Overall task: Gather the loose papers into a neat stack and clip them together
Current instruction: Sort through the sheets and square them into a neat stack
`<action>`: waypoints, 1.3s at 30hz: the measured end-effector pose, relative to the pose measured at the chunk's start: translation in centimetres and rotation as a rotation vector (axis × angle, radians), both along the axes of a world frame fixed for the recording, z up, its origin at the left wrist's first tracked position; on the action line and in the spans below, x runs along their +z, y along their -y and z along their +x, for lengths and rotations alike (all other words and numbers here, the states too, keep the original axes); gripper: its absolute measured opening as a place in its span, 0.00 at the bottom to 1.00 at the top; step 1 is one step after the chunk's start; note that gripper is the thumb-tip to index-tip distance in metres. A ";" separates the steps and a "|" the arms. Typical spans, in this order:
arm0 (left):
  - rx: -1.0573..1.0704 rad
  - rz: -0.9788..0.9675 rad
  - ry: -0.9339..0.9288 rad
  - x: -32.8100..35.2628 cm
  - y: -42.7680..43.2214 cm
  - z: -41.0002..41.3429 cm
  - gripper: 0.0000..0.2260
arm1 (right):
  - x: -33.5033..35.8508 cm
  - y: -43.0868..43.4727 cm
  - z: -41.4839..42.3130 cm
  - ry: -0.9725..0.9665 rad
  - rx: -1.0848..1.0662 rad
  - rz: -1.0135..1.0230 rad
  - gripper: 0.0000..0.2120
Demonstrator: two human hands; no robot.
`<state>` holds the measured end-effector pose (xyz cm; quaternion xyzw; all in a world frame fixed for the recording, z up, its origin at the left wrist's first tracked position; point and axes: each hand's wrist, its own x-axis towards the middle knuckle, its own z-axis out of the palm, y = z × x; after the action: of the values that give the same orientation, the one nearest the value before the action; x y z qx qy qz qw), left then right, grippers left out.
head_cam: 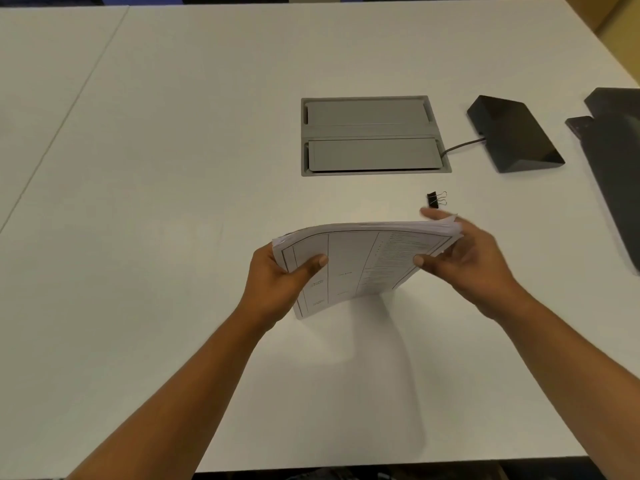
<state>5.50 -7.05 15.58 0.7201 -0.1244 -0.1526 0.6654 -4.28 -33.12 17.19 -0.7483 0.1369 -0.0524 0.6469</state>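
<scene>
Fingers (313, 266) on my left hand (277, 285) and right hand (471, 258) pinch the paper stack (360, 261) above the desk (173, 168); binder clip (436, 199) lies just beyond.

One paper stack (356, 265), sheet count unreadable. One binder clip (435, 199). Two hands: left (282, 284), right (467, 258). One grey cable hatch (372, 135) with two lids. One black wedge box (512, 133), one cable (462, 146). One dark object (613, 161) at right edge. Two tabletops: (173, 168), (41, 81).

Print on the papers (353, 265) is too blurred to read
</scene>
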 end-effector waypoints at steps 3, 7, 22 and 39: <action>-0.024 0.040 -0.082 -2.0 -0.1 -0.2 0.15 | -2.6 0.0 0.4 -0.124 0.060 0.064 0.20; 0.008 0.077 -0.125 -4.0 0.3 -0.8 0.13 | -4.8 -1.3 0.5 -0.189 0.087 -0.033 0.19; 0.083 0.134 -0.147 -8.3 1.9 -1.3 0.15 | -7.6 -2.2 -0.3 -0.160 0.024 -0.025 0.22; -0.104 0.199 -0.201 -13.1 1.3 2.2 0.17 | -11.5 -4.1 0.5 -0.241 -0.149 -0.162 0.18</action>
<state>7.65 -8.38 2.51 0.7560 -0.0784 -0.2696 0.5912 -3.79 -29.05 5.67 -0.7866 0.2640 -0.0209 0.5578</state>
